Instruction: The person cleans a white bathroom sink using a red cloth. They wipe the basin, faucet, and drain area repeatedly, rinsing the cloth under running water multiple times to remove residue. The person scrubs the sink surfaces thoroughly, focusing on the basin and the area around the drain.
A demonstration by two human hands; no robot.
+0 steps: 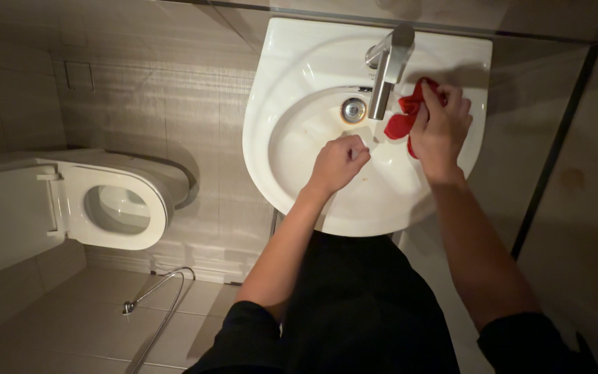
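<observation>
I look down on a white round sink [292, 69] with a chrome faucet [387, 69] and a metal drain [353, 109]. My right hand [441, 131] grips a crumpled red cloth [404, 119] over the right side of the basin, just right of the faucet spout. My left hand [338, 163] is curled into a loose fist inside the basin, below the spout, where a thin stream of water seems to fall. Nothing shows in its fingers.
A white wall-hung toilet [115, 208] with its lid up stands to the left. A metal spray hose [157, 298] lies on the tiled floor. A dark-framed glass partition [555, 152] runs along the right. My dark-clothed body fills the bottom middle.
</observation>
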